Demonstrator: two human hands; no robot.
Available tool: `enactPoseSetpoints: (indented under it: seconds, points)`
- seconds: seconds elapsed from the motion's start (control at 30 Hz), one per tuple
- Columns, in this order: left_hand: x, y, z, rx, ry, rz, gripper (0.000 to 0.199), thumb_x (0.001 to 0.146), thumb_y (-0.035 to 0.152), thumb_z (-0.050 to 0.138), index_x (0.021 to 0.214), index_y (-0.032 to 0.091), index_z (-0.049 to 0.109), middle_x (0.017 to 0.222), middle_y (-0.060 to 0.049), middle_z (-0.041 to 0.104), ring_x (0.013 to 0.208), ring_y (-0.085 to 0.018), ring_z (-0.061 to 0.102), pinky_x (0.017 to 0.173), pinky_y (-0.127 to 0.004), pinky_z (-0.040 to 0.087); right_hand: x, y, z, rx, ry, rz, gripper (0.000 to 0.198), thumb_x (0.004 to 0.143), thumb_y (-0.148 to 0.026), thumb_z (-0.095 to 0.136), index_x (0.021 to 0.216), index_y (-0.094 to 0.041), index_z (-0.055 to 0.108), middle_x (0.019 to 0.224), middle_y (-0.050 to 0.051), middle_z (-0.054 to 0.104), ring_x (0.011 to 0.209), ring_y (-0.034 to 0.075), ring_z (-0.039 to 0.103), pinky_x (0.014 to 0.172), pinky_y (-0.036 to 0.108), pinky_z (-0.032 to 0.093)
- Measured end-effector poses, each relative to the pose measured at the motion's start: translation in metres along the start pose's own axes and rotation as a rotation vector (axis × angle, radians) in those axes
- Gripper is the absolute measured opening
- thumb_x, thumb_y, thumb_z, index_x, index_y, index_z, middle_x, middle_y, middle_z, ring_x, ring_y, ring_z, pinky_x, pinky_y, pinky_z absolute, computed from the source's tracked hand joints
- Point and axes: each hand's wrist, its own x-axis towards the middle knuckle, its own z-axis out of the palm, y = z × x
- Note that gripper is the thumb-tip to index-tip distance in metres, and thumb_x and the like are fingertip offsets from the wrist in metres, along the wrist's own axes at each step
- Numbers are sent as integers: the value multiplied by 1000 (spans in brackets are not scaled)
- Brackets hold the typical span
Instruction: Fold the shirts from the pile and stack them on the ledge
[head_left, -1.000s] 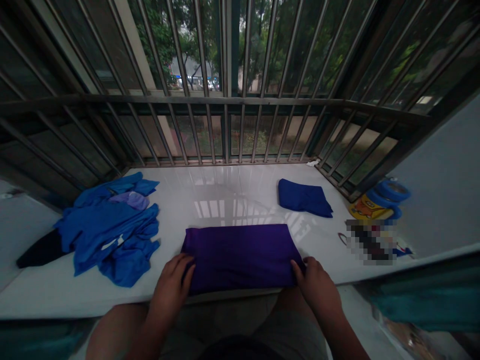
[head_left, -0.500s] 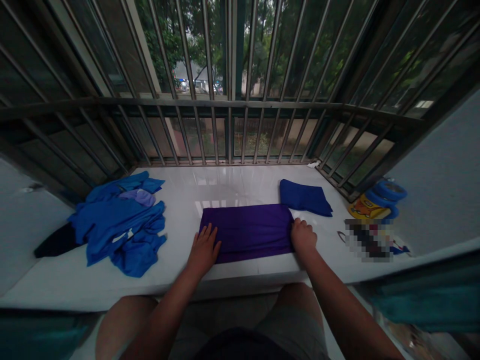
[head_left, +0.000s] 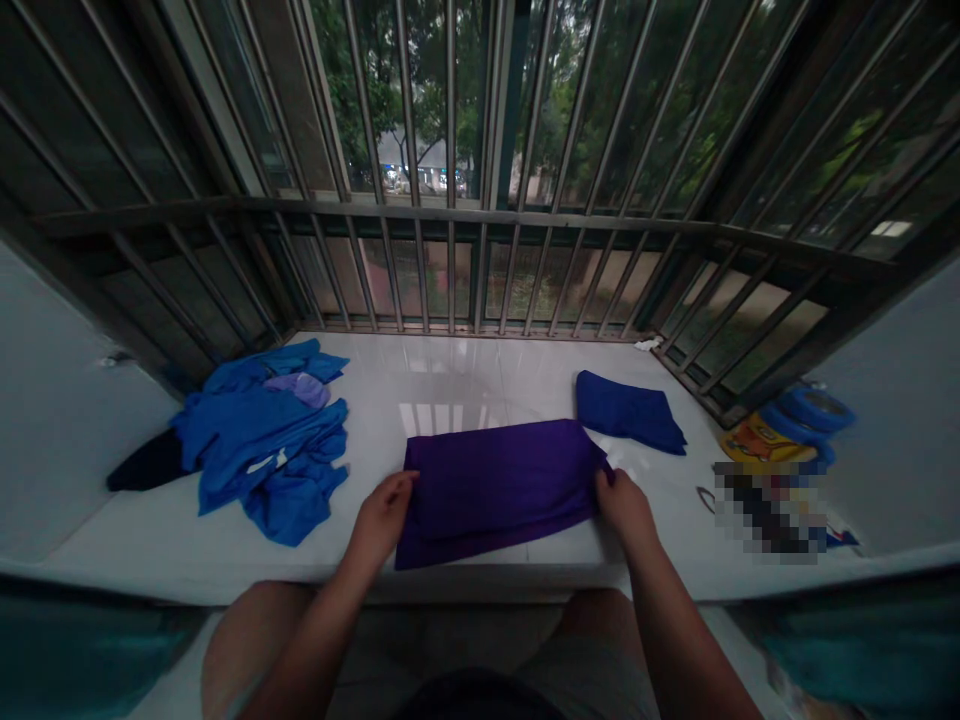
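Observation:
A folded purple cloth [head_left: 499, 490] lies in a long rectangle on the white ledge, close to its front edge. My left hand [head_left: 386, 510] pinches the left edge of the cloth between thumb and fingers. At the opposite end, my right hand [head_left: 624, 500] grips the right edge, where the fabric is slightly raised and creased. Behind it to the right sits a folded dark blue cloth [head_left: 628, 410]. On the left is a crumpled heap of blue clothing [head_left: 262, 440] with a light purple piece [head_left: 304, 388] on top.
A barred window [head_left: 480, 215] closes off the back of the white tiled ledge [head_left: 457, 380]. Blue and yellow containers [head_left: 780, 430] stand by the right wall, with a blurred-out patch in front. A black item [head_left: 146, 462] pokes out under the blue heap. Teal fabric hangs at both lower corners.
My left hand has gone from lying flat on the purple cloth to pinching its left edge. The cloth has shifted slightly toward me and its lower layer shows. The camera view has turned slightly left.

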Motion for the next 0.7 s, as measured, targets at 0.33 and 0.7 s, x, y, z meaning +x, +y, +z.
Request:
enactPoseSetpoints:
  seconds: [0.33,0.7]
  points:
    - [118,29,-1,-527,-197,-552,55,106,65,53,119,13,68,132,-24,75,106,-26,80,92,-38,65,-83,-175,23,159,128,-646,26,106,-25,47,117,-14,68,115,17,77,111,28,72,98,35,51]
    - [120,0,-8,-57,-159,-158,48,67,34,96,109,21,78,107,-9,84,102,-29,78,101,-45,61,-177,-217,132,38,-248,-1001,92,100,-66,64,170,-13,36,178,25,32,164,53,26,129,78,25]
